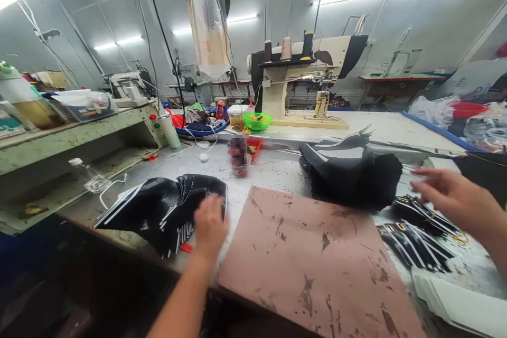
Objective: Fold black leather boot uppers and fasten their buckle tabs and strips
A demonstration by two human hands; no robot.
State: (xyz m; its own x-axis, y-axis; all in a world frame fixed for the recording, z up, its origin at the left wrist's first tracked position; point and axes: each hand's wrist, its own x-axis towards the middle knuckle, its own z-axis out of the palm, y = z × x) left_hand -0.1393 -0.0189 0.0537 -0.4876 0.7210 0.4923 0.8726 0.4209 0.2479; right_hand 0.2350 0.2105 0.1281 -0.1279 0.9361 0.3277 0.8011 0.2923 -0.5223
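Note:
My left hand (209, 224) rests on a spread pile of black leather pieces (158, 208) at the left of the bench, fingers bent down onto the top piece; motion blur hides whether it grips anything. My right hand (451, 195) hovers at the right with fingers stretched out and apart, holding nothing, just above a row of narrow black strips (415, 240). Between my hands lies a stained pink cutting board (317, 264). Behind the board sits a heap of black leather pieces (352, 177).
A small jar (239, 156) stands behind the board beside a red tray (255, 145). A post sewing machine (304, 71) with thread cones is at the back, a green bowl (257, 121) near it. A green shelf (71, 137) and a plastic bottle (89, 175) are at left.

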